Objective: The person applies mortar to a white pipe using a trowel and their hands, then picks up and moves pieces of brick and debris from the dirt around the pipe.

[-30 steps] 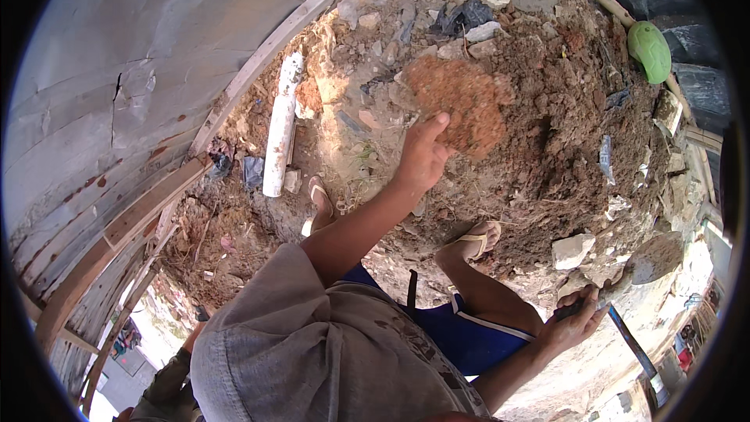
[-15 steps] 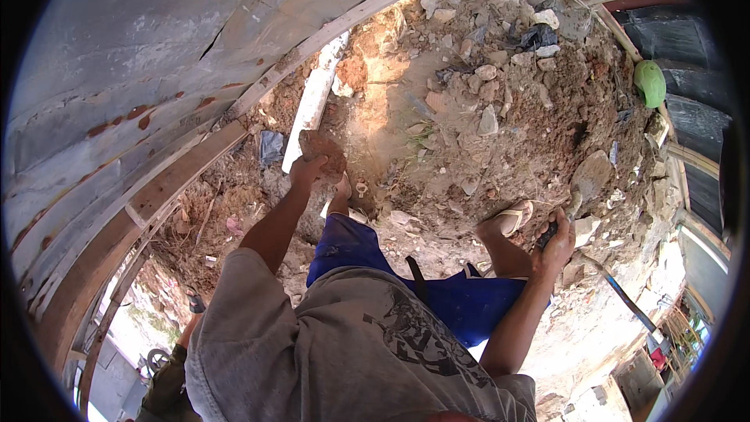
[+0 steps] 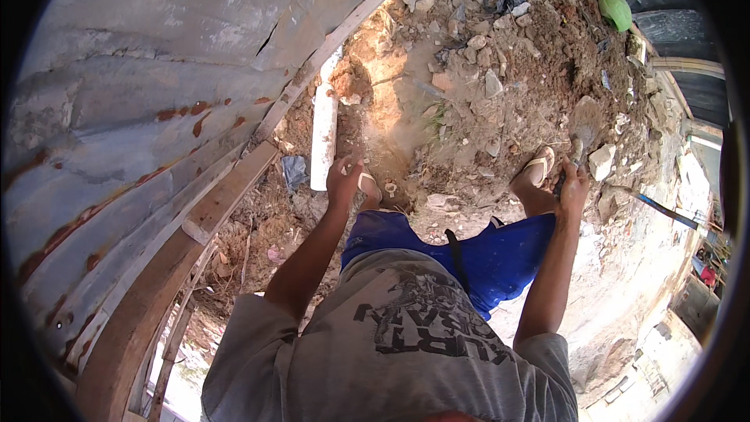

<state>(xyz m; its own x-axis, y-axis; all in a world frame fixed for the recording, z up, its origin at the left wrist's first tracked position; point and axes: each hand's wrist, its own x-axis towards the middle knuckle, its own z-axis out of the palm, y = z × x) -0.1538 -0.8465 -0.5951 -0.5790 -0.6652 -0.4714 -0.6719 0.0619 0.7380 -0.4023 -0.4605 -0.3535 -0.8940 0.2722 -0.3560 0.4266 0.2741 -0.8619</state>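
Observation:
My left hand [image 3: 344, 180] is beside my left foot, near the lower end of a dirty white pipe [image 3: 323, 141]. Its fingers look spread apart, and no clod shows in them. On the right, my right hand [image 3: 574, 184] is closed round the dark handle of a trowel. The soil-covered trowel blade [image 3: 586, 119] points away from me over the rubble. Both my feet, in pale flip-flops [image 3: 539, 166], stand on loose earth [image 3: 469, 156] mixed with stones.
Rusty metal sheeting [image 3: 156, 109] and a wooden beam [image 3: 180, 266] run along the left. A green rounded object [image 3: 615, 10] lies at the far right edge. A long-handled tool [image 3: 664, 211] lies right of my right hand. A dark plastic scrap [image 3: 294, 172] lies near the pipe.
The brown clod in my left hand has left it, and that hand's fingers have loosened. My right hand keeps the trowel. The whole view has shifted and turned.

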